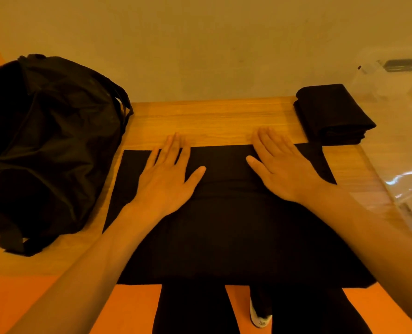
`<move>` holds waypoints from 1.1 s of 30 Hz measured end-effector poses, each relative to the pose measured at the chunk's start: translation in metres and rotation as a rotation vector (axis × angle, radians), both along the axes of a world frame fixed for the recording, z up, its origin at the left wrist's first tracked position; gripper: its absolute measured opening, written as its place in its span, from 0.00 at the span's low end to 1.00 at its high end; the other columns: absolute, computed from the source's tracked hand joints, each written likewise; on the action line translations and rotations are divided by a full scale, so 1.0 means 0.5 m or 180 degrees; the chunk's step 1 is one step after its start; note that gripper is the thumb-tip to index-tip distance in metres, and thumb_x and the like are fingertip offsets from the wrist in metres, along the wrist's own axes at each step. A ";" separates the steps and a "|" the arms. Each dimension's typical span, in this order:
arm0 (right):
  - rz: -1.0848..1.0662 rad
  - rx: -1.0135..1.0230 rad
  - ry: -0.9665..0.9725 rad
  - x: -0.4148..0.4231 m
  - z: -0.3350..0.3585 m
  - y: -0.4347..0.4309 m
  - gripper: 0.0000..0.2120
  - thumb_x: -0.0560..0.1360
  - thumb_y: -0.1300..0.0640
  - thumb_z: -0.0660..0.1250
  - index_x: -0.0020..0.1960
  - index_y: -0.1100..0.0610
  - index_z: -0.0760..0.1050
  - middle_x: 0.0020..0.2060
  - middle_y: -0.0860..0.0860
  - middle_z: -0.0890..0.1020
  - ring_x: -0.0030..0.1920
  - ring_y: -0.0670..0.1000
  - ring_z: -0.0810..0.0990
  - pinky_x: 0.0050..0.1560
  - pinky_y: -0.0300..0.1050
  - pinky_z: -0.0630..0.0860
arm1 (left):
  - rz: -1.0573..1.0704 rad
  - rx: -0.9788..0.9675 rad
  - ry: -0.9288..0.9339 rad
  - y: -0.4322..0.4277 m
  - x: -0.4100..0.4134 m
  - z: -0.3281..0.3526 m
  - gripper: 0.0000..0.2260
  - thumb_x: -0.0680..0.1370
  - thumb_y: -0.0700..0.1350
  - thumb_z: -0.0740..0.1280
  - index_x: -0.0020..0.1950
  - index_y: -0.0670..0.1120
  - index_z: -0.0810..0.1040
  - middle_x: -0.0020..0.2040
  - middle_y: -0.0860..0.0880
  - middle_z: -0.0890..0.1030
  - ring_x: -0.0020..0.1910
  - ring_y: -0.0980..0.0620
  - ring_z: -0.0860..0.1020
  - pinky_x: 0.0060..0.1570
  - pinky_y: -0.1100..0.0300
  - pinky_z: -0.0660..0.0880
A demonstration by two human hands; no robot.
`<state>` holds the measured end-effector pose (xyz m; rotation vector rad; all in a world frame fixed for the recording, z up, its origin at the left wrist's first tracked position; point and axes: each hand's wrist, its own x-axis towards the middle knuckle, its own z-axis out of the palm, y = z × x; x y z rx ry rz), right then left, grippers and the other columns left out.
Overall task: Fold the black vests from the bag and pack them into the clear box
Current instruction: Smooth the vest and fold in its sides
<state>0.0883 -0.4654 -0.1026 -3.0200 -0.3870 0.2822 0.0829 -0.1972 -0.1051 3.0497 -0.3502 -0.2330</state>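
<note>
Now mid-fold: my left grip [166, 179] and right grip [284, 174] press flat, fingers straight, on the vest [224, 225] on the desk [212, 116]. Next, I'd halve it for the box [397, 145] right of the vest.

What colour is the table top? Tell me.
The table is light wood grain; head view.

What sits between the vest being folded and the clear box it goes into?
Nothing visible blocks it. Both the left hand and right hand lie flat on the vest; only bare table separates it from the clear box. The folded stack sits farther back, beside that path.
</note>
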 end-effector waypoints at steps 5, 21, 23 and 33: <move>-0.0109 -0.0026 -0.0179 -0.010 -0.018 -0.031 0.35 0.78 0.34 0.29 0.80 0.50 0.34 0.81 0.48 0.38 0.79 0.46 0.33 0.80 0.51 0.36 | -0.0038 0.0111 -0.0111 0.036 -0.009 -0.007 0.38 0.78 0.71 0.39 0.81 0.51 0.33 0.82 0.50 0.34 0.79 0.54 0.32 0.79 0.53 0.37; -0.0131 -0.0243 -0.0610 -0.015 0.018 0.004 0.31 0.83 0.39 0.36 0.82 0.50 0.35 0.81 0.54 0.39 0.80 0.54 0.34 0.77 0.54 0.31 | 0.0023 -0.0194 -0.0306 0.013 -0.015 0.026 0.32 0.82 0.65 0.39 0.83 0.53 0.38 0.82 0.49 0.34 0.80 0.50 0.32 0.80 0.50 0.36; 0.0016 -0.0200 -0.0645 -0.018 0.024 0.048 0.31 0.82 0.39 0.37 0.82 0.50 0.37 0.81 0.55 0.41 0.80 0.55 0.35 0.78 0.55 0.34 | -0.0169 -0.0174 -0.0300 -0.028 -0.016 0.028 0.31 0.83 0.63 0.40 0.83 0.52 0.37 0.82 0.49 0.33 0.80 0.51 0.32 0.79 0.50 0.35; -0.0375 -0.0097 -0.0355 -0.014 -0.024 -0.039 0.32 0.82 0.38 0.35 0.82 0.50 0.37 0.82 0.49 0.40 0.80 0.48 0.35 0.79 0.52 0.36 | 0.0117 0.0140 -0.0073 0.054 -0.002 -0.009 0.37 0.79 0.70 0.39 0.82 0.53 0.34 0.82 0.52 0.34 0.80 0.54 0.32 0.80 0.51 0.37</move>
